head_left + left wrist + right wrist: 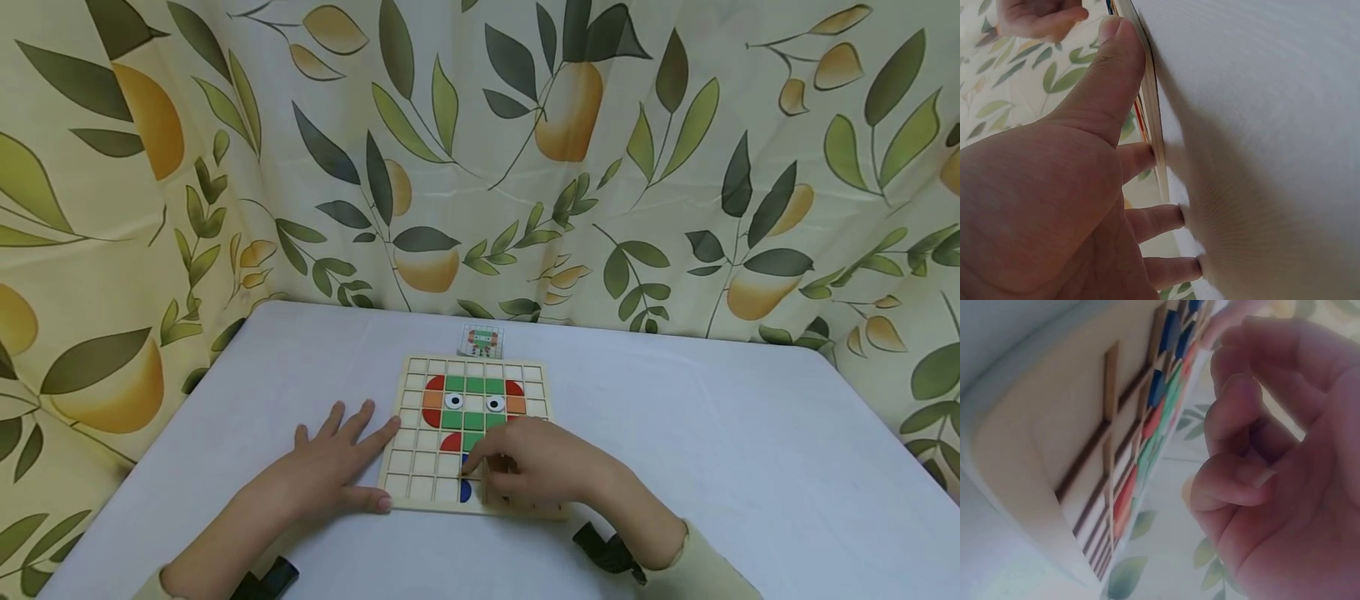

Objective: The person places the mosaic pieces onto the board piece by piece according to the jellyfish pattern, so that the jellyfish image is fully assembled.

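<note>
A wooden grid board [422, 486] lies on the white table. Red, orange, green and blue pieces and two eye pieces sit in its cells. With fingers spread, my left hand [322, 467] rests at the board's left side, thumb and index fingertip against its edge. Over the lower right part of the board is my right hand [543, 462], its index fingertip touching down beside a blue piece [465, 491]. The other fingers are curled in the right wrist view, and no piece shows between them. This hand hides several cells beneath it.
A small picture card [482, 341] stands behind the board, showing a similar coloured pattern. White cloth [750, 450] covers the table. A curtain [480, 200] printed with leaves and fruit hangs along the back. Dark wrist devices sit at both wrists.
</note>
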Demonstrator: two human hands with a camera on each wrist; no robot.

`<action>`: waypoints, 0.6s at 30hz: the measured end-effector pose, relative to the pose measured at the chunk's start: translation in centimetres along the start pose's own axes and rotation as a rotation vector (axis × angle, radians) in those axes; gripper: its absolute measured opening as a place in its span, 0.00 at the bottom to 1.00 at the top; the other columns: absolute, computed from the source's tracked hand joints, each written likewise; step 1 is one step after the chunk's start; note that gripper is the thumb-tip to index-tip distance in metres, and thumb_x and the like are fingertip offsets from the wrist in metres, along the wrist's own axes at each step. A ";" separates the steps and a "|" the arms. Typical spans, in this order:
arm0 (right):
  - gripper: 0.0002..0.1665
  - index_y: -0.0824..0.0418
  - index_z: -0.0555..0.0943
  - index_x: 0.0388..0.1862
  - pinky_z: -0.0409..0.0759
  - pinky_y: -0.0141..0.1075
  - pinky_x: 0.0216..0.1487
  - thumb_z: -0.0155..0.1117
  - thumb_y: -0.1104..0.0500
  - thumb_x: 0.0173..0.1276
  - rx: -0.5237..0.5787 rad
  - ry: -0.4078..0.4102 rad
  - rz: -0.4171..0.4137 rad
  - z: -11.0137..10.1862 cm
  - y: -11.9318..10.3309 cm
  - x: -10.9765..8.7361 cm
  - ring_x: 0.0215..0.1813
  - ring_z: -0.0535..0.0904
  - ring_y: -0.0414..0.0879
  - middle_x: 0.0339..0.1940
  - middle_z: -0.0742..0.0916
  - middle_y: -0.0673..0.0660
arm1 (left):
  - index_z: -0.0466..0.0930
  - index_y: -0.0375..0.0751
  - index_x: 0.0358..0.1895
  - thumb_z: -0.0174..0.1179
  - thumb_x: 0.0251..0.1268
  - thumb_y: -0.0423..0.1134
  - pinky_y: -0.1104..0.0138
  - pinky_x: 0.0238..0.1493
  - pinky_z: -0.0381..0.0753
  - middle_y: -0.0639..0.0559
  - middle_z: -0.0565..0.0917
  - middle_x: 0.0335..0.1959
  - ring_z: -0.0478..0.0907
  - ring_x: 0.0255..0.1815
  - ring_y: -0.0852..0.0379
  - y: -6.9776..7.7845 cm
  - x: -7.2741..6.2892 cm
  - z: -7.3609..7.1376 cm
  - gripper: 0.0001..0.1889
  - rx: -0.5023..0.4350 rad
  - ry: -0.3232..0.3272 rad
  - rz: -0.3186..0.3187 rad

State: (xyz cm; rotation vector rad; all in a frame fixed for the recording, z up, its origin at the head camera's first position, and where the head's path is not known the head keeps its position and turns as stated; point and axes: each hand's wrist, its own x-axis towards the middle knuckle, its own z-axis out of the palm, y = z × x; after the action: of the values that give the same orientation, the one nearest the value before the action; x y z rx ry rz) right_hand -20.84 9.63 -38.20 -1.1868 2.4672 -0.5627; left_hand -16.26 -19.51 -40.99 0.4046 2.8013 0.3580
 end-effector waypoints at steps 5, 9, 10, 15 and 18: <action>0.09 0.45 0.88 0.45 0.74 0.30 0.32 0.64 0.56 0.70 -0.024 0.028 0.016 -1.1 0.3 -0.4 0.30 0.74 0.35 0.28 0.82 0.37 | 0.60 0.57 0.78 0.68 0.45 0.71 0.19 0.58 0.45 0.37 0.54 0.80 0.44 0.77 0.22 0.0 -0.1 -0.1 0.54 -0.007 0.009 0.009; 0.09 0.47 0.88 0.46 0.77 0.31 0.33 0.64 0.56 0.71 -0.042 0.054 0.049 -2.4 1.0 -1.0 0.30 0.76 0.37 0.36 0.85 0.37 | 0.60 0.56 0.78 0.68 0.46 0.71 0.19 0.58 0.46 0.37 0.55 0.80 0.45 0.77 0.22 0.0 -0.2 -0.2 0.53 -0.012 0.009 0.012; 0.09 0.47 0.87 0.46 0.78 0.32 0.34 0.65 0.56 0.71 -0.039 0.055 0.059 -2.7 1.3 -1.3 0.30 0.76 0.37 0.36 0.85 0.37 | 0.60 0.56 0.78 0.68 0.46 0.70 0.19 0.58 0.47 0.37 0.55 0.80 0.45 0.77 0.22 0.0 -0.3 -0.2 0.53 -0.012 0.008 0.013; 0.09 0.46 0.86 0.47 0.77 0.35 0.34 0.69 0.54 0.68 -0.020 0.036 0.207 -4.0 3.0 -2.6 0.33 0.76 0.41 0.31 0.83 0.41 | 0.60 0.57 0.78 0.68 0.46 0.70 0.19 0.58 0.45 0.38 0.54 0.80 0.44 0.77 0.23 0.1 -0.3 -0.3 0.53 -0.026 0.004 0.004; 0.12 0.47 0.85 0.44 0.75 0.38 0.34 0.74 0.56 0.61 -0.007 0.000 0.378 -4.5 3.9 -3.6 0.34 0.75 0.44 0.28 0.81 0.46 | 0.60 0.57 0.78 0.68 0.46 0.70 0.19 0.58 0.46 0.38 0.54 0.80 0.44 0.77 0.23 0.2 -0.3 -0.3 0.53 -0.025 0.004 0.008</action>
State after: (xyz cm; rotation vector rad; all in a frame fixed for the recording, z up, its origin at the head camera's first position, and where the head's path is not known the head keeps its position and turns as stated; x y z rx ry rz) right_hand -23.37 15.67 -35.79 -0.6917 2.6019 -0.4436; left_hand -16.01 -19.52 -40.58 0.4095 2.7965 0.3952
